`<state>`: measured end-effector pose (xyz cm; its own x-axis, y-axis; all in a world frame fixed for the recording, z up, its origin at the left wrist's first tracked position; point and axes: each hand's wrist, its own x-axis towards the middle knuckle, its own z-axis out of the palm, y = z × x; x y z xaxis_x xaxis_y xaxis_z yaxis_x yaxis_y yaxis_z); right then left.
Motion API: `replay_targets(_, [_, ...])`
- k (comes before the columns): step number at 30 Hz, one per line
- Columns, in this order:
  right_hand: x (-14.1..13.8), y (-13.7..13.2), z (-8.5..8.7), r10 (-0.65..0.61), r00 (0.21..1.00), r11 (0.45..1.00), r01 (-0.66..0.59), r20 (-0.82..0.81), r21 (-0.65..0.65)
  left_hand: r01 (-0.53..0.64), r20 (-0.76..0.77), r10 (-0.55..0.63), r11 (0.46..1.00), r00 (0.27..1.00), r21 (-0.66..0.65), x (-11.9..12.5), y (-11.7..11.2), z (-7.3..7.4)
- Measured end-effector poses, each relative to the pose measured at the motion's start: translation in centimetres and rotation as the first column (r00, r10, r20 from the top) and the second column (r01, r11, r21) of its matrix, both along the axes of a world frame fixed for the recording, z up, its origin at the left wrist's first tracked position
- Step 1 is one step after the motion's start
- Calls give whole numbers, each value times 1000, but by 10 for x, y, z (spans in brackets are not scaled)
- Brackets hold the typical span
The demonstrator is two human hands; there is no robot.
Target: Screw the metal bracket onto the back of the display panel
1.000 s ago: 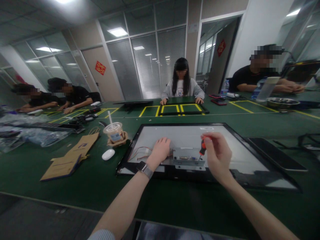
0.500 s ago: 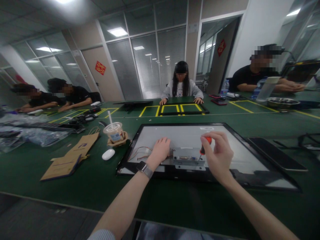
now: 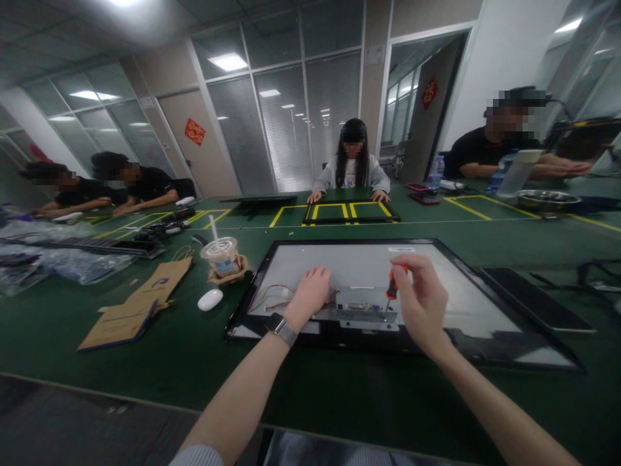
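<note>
A flat display panel (image 3: 369, 259) lies back side up in front of me, grey with a black frame. A metal connector box (image 3: 361, 299) with ports in its front edge sits on it. My left hand (image 3: 313, 290) rests against the left end of this box, its fingers curled down over it and partly hidden. In my right hand (image 3: 424, 291) is a red and black screwdriver (image 3: 392, 285), pinched by thumb and fingers near the handle's top. It stands nearly upright, tip down at the box's right end. Thin wires (image 3: 274, 296) run left from under my left hand.
Left of the panel are a white mouse (image 3: 210, 299), a drink cup (image 3: 220, 257) in a cardboard holder and a brown paper bag (image 3: 119, 323). A dark phone-like slab (image 3: 538, 301) lies to the right. Across the table, a person's hands (image 3: 381, 195) touch a black frame (image 3: 352, 221).
The screwdriver's handle has tipped slightly to the left, now more upright, and my right hand has shifted a little with it. My left hand stays put. The person opposite moved the black frame slightly left.
</note>
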<state>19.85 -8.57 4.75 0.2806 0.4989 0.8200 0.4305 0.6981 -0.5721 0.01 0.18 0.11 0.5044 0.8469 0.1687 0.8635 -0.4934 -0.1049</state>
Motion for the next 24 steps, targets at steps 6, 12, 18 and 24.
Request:
replay_targets(6, [0, 1, 4, -73, 997, 993, 71, 17, 91, -3, 7, 3, 1000, 1000, -7, 0, 1, -1])
replay_targets(12, [0, 0, 1, -26, 999, 999, 26, -23, -24, 3, 10, -3, 1000, 1000, 5, -1, 2, -3])
replay_targets(18, [-1, 0, -1, 1, 997, 999, -5, -74, -53, 9, 8, -9, 1000, 1000, 11, -1, 1, -2])
replay_targets(24, [-1, 0, -2, 29, 997, 996, -34, -67, -81, 4, 7, -4, 1000, 1000, 16, -1, 1, -3])
